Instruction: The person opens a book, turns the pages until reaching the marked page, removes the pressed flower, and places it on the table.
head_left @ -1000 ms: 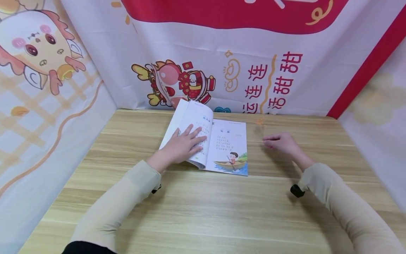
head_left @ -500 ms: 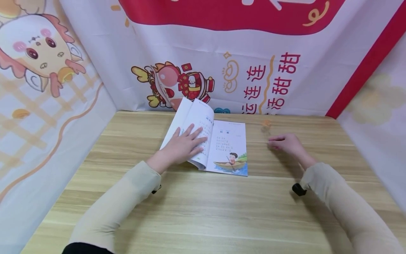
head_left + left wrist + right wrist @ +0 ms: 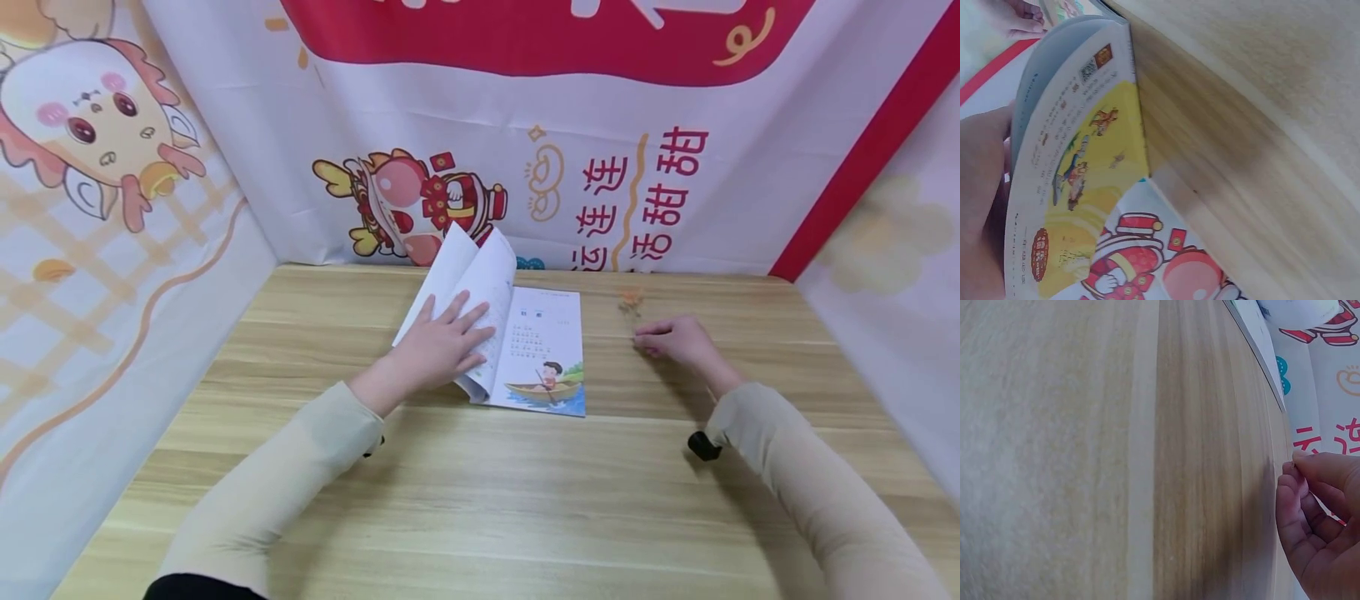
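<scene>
An open book [image 3: 542, 333] lies on the table, its right page showing a child rowing a boat. The left pages [image 3: 486, 275] are lifted and curved. My left hand [image 3: 429, 343] rests on them with fingers spread. In the left wrist view the yellow-and-white printed cover [image 3: 1094, 156] is tilted up, with the left hand [image 3: 979, 194] behind it. Right of the book, my right hand [image 3: 678, 340] pinches the lower end of what looks like a thin see-through bookmark [image 3: 632, 300] with an orange flower. In the right wrist view the right hand [image 3: 1319, 515] shows thumb and fingertip together; the bookmark is hard to make out.
The wood-grain table [image 3: 480, 500] reaches to a printed cloth backdrop [image 3: 450, 108] behind the book. A cloth side wall [image 3: 150, 242] stands at the left, another [image 3: 892, 275] at the right.
The book's left pages have risen and fanned apart, the left hand shifting slightly right with them. The right hand has moved a little right and then held still with the flower bookmark.
</scene>
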The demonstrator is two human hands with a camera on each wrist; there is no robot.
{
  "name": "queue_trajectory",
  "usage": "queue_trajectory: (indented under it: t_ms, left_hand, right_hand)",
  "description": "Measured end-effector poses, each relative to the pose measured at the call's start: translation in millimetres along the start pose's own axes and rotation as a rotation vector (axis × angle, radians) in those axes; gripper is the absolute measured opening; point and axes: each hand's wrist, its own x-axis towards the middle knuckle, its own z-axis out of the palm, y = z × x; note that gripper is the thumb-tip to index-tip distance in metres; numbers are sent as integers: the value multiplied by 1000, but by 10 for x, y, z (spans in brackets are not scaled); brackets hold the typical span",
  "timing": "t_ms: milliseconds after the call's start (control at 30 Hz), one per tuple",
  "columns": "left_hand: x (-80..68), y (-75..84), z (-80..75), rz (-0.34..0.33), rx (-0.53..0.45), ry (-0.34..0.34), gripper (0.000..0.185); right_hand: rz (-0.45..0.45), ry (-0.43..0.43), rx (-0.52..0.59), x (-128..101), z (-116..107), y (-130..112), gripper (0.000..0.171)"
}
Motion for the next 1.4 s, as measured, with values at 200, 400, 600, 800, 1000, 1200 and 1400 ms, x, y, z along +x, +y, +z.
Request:
queue_trajectory:
  t_ms: [200, 400, 600, 800, 1000, 1200, 1400]
  left_hand:
    - [-20, 89, -72, 13, 110, -1, 57]
    - [-68, 199, -135, 40, 189, 40, 59]
    - [-109, 321, -196, 66, 224, 63, 58]
    - [-138, 431, -238, 110, 267, 106, 54]
    - [-145, 557, -253, 161, 308, 133, 49]
    - [-160, 675, -257, 313, 235, 167, 51]
    - [-137, 655, -271, 459, -79, 166, 50]
  right_hand:
    - [-7, 1, -30, 40, 33, 40, 33]
    - [-23, 8, -88, 66, 47, 89, 29]
    - [-32, 12, -90, 53, 48, 75, 29]
    - [-29, 23, -102, 55, 56, 57, 28]
    - [-36, 32, -114, 44, 64, 47, 26]
    - [-48, 40, -116, 26, 74, 43, 26]
    - [-51, 44, -110, 5, 65, 9, 29]
